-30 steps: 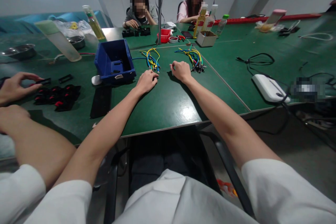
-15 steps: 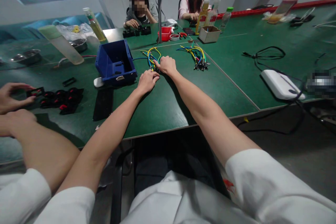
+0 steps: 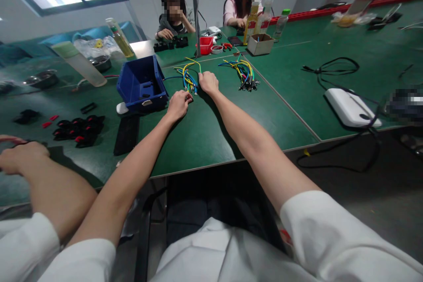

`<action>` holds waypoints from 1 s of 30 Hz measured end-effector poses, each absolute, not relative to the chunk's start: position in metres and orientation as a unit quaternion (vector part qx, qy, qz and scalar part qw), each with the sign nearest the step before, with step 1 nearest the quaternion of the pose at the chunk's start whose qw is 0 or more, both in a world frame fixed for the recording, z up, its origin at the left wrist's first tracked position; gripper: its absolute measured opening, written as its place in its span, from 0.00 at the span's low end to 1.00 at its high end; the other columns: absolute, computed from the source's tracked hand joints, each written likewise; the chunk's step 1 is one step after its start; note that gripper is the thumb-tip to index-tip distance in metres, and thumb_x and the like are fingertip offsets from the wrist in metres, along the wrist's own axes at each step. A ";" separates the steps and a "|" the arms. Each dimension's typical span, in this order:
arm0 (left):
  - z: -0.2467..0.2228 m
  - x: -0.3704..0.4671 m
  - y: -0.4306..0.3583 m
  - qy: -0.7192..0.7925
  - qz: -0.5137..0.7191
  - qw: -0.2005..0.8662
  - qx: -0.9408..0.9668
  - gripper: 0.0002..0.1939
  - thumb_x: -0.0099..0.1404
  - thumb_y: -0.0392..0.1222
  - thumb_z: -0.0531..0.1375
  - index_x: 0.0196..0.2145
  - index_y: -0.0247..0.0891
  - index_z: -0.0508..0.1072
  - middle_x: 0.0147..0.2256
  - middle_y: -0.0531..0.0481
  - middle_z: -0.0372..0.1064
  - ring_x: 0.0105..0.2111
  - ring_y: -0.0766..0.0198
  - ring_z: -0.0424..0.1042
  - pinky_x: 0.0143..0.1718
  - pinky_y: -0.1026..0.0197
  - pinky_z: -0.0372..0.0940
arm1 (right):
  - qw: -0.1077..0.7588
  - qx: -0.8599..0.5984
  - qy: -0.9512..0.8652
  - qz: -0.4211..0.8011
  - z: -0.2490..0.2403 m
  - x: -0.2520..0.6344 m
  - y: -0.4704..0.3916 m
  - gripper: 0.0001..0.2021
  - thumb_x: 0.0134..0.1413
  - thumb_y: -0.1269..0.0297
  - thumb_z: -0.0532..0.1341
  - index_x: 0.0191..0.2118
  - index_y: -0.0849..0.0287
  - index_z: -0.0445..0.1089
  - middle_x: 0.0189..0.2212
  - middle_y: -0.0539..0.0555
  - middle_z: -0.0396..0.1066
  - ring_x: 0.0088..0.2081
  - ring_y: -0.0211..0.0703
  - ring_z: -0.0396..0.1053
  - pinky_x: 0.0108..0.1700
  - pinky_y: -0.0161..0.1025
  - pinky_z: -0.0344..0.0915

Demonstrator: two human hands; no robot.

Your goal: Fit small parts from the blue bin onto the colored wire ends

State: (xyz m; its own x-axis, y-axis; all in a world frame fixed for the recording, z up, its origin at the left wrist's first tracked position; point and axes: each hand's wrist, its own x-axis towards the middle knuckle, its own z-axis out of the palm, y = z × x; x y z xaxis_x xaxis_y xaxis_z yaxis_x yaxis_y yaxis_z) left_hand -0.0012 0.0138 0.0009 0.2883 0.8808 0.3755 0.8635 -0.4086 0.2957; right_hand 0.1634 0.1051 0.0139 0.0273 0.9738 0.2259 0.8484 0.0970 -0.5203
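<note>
Both my arms stretch out over the green table [image 3: 205, 136]. My right hand [image 3: 208, 83] rests on the near end of a bundle of yellow, blue and green wires [image 3: 187, 77], fingers closed on the wire ends. My left hand [image 3: 178, 103] lies just left of it, fingertips touching the same wire ends. A second bundle of coloured wires [image 3: 243, 72] lies apart to the right. A blue plastic bin [image 3: 142, 83] stands left of my left hand.
A neighbour's arm and hand [image 3: 20, 158] rest at the left by black and red parts [image 3: 77, 128]. A flat black piece [image 3: 127, 134], a white box with cables [image 3: 346, 108], bottles, a cardboard box [image 3: 261, 44] and a red tub [image 3: 206, 45] stand around. Two people sit across the table.
My right hand moved left from the bare table onto the left wire bundle and pulled it slightly nearer. My left hand closed in on the wire ends. The neighbour's hand drew back.
</note>
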 end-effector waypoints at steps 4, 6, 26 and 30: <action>0.001 0.000 0.011 0.549 0.240 -0.009 0.801 0.07 0.67 0.38 0.58 0.38 0.40 0.76 0.40 0.43 0.72 0.43 0.54 0.69 0.46 0.55 0.64 | 0.308 -0.669 -0.662 0.138 0.013 0.171 0.105 0.27 0.72 0.54 0.39 0.50 0.63 0.71 0.49 0.67 0.73 0.50 0.55 0.72 0.48 0.44 0.63; 0.002 0.001 0.010 0.557 0.233 -0.013 0.797 0.07 0.68 0.38 0.57 0.39 0.39 0.77 0.41 0.43 0.72 0.44 0.54 0.69 0.46 0.55 0.63 | 0.340 -0.665 -0.648 0.148 0.012 0.173 0.104 0.26 0.72 0.54 0.41 0.48 0.63 0.72 0.48 0.67 0.74 0.49 0.54 0.72 0.48 0.42 0.63; 0.002 0.003 0.009 0.594 0.230 -0.026 0.771 0.09 0.69 0.37 0.55 0.43 0.39 0.74 0.44 0.42 0.73 0.46 0.52 0.70 0.47 0.54 0.64 | 0.478 -0.588 -0.608 0.239 0.008 0.187 0.036 0.14 0.68 0.56 0.53 0.32 0.57 0.66 0.27 0.53 0.73 0.28 0.41 0.72 0.41 0.39 0.67; 0.004 0.003 0.007 0.587 0.237 -0.032 0.773 0.09 0.69 0.37 0.54 0.42 0.39 0.74 0.42 0.41 0.74 0.46 0.50 0.71 0.45 0.53 0.64 | 0.493 -0.579 -0.598 0.252 0.004 0.188 0.029 0.12 0.66 0.56 0.55 0.34 0.57 0.65 0.24 0.49 0.72 0.19 0.36 0.66 0.34 0.37 0.67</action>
